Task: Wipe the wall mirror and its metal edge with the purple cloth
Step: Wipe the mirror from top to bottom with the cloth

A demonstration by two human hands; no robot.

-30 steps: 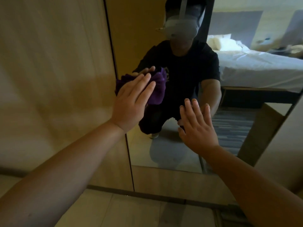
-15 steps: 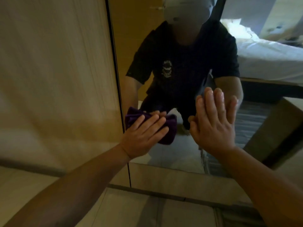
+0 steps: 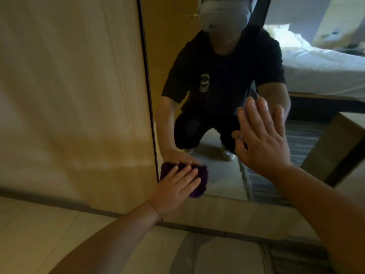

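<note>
The wall mirror (image 3: 217,175) fills the upper right, with a thin dark metal edge (image 3: 147,76) down its left side. My left hand (image 3: 175,190) lies flat on the purple cloth (image 3: 201,178), pressing it against the glass at the mirror's lower left corner, just right of the metal edge. My right hand (image 3: 260,143) rests flat on the glass further right and higher, fingers spread, holding nothing. The reflection of a crouching person shows in the mirror.
A light wood wall panel (image 3: 75,95) stands left of the mirror. A wooden base strip (image 3: 237,216) runs under the glass, above a pale tiled floor (image 3: 59,238). A bed with white sheets (image 3: 324,70) appears in the reflection.
My left hand has slid the purple cloth down the glass along the left edge, from mid-height to the lower corner. My right hand has stayed flat on the mirror while the view moved closer.
</note>
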